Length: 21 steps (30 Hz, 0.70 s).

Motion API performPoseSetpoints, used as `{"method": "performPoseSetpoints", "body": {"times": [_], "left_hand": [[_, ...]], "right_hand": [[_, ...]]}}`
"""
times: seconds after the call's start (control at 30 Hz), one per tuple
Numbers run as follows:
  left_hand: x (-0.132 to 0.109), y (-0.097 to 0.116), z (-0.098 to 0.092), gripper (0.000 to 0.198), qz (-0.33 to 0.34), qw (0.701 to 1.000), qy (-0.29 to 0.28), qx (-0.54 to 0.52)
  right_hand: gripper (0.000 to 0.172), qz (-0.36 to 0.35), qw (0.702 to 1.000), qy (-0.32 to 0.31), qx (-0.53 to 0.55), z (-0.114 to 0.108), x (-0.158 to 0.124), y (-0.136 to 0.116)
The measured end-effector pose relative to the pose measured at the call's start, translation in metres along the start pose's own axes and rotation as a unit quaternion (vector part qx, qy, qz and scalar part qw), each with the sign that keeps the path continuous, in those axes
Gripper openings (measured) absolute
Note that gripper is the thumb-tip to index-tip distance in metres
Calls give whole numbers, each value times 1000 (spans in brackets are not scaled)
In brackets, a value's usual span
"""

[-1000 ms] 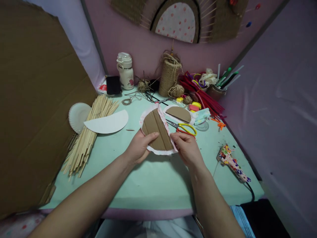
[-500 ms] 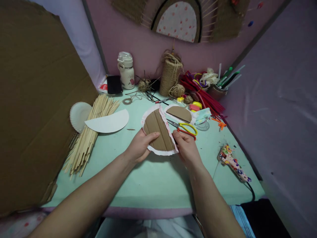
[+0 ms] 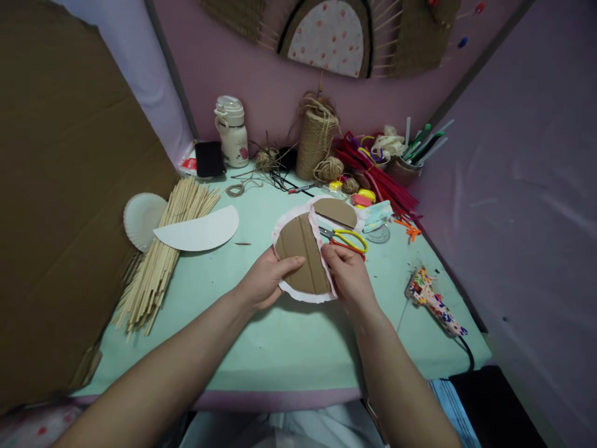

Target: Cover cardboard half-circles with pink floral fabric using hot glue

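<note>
A cardboard half-circle (image 3: 298,249) with a white, ruffled border is held above the table between both hands. My left hand (image 3: 268,278) grips its lower left, with the thumb lying across the brown face and the fingers behind. My right hand (image 3: 347,270) pinches the straight right edge, where the border is folded over and shows pinkish marks. Just beyond the right hand lie scissors (image 3: 347,239) with yellow and red handles. Behind the held piece, a second cardboard half-circle (image 3: 336,211) with a white border rests on the table, partly covered.
On the left, a white half-circle (image 3: 200,230) lies across a bundle of thin sticks (image 3: 161,274) beside a paper plate (image 3: 140,218). A twine spool (image 3: 316,140) and a bottle (image 3: 233,137) stand at the back. A glue gun (image 3: 436,303) lies at right, its cord trailing off the table.
The held half-circle has turned slightly and shifted a little right and lower against the table. Both hands keep their grip. The whole view has moved slightly.
</note>
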<state>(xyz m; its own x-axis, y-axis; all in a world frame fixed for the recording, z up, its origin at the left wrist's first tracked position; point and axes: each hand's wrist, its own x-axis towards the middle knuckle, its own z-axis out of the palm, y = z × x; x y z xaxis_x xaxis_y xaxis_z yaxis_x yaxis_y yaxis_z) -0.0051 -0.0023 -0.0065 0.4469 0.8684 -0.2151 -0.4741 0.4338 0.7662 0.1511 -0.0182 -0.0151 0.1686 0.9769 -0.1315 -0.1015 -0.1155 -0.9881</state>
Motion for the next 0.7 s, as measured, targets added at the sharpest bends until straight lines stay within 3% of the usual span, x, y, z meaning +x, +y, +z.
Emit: {"method": "performPoseSetpoints", "body": {"times": [0.17,0.3,0.4,0.6,0.7], "left_hand": [[0,-2,3,45,11,1000,11,4],[0,-1,3,47,-3,1000,-1,3],[-1,-4,4,49,-15,1000,0,10],[0,-10,4,56,-9,1000,-3,25],[0,-9,3,55,-18,1000,-10,14]], "right_hand": [[33,-156,974,53,-156,0,-2,-4],[45,-78,994,38,-72,-2,1,0],[39,-36,998,40,-10,-3,4,2],[33,-128,982,82,-109,-1,1,-1],[37,-95,989,74,-88,-2,2,0]]}}
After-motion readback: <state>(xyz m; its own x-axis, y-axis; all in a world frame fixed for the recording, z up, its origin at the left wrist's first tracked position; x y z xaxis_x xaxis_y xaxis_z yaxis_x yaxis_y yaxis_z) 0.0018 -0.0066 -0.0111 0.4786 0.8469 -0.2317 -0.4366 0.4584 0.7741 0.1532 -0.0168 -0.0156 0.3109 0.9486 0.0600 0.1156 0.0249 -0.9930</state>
